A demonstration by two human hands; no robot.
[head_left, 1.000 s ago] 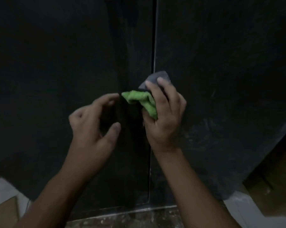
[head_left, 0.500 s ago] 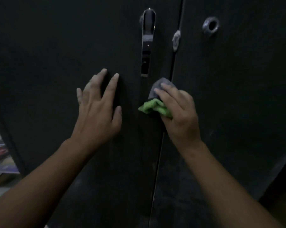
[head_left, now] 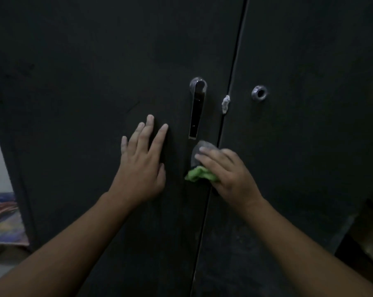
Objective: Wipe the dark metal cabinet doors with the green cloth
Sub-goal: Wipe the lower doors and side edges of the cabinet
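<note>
Two dark metal cabinet doors fill the view, the left door (head_left: 84, 82) and the right door (head_left: 309, 146), split by a vertical seam. My right hand (head_left: 228, 174) presses the green cloth (head_left: 199, 174), which has a grey side, against the left door's edge by the seam, just below the chrome handle (head_left: 197, 108). My left hand (head_left: 142, 163) lies flat on the left door with fingers spread, holding nothing.
A round metal lock hole (head_left: 260, 93) sits on the right door. A pale lump (head_left: 225, 103) sticks on the seam beside the handle. Colourful papers (head_left: 3, 219) lie at the lower left. A dark gap shows at the lower right.
The view has risen from the doors' lower part to handle height. My left hand went from half curled to flat on the door. The cloth hand moved up along the seam.
</note>
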